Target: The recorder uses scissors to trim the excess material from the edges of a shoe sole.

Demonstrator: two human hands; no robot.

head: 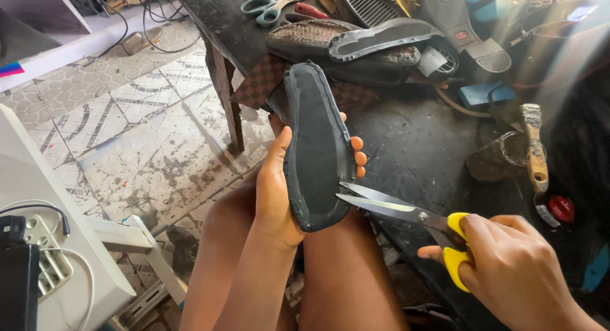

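Note:
My left hand [274, 190] grips a black shoe sole [314, 140] from underneath, fingertips curling over its right edge, and holds it upright above my knees. My right hand [508, 270] holds yellow-handled scissors [406, 211]. Their open blades meet the sole's right edge near its lower end.
A dark worktable [406, 140] stands ahead and to the right. On it lie shoe parts and soles [368, 42], green-handled scissors [267, 8], a brush in a glass jar [532, 147], a blue block [481, 93] and a red lid [562, 208]. Tiled floor [140, 134] lies at left, a white appliance [51, 242] at lower left.

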